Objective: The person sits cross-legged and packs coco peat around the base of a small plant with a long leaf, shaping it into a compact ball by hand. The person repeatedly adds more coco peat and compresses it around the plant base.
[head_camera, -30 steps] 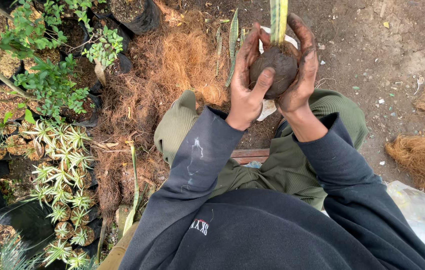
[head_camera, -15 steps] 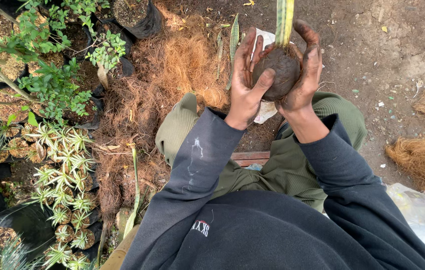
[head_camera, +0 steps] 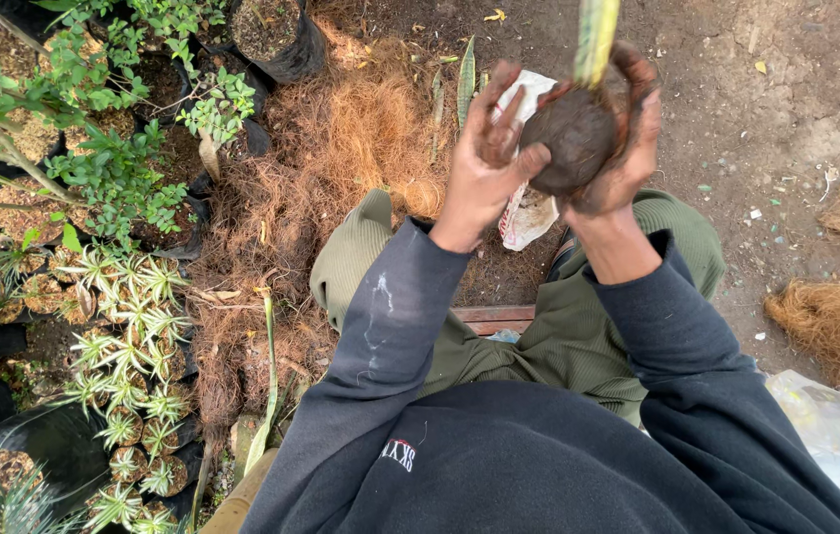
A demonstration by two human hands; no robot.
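We cup the soil ball (head_camera: 578, 138) w/ left hand (head_camera: 484, 163) & right hand (head_camera: 627, 148), fingers wrapped snug (leaf (head_camera: 596, 35) upright), pressing evenly.

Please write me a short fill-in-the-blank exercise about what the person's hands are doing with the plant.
1. Both hands press around a dark ball of ____ at the base of the plant's leaf.
2. The left hand and the right hand hold the root ball ____ the person's lap.
3. The heap of brown fibre lies on the person's ____ side.
4. The small striped plants sit in ____ bags.

Missing words: soil; above; left; black
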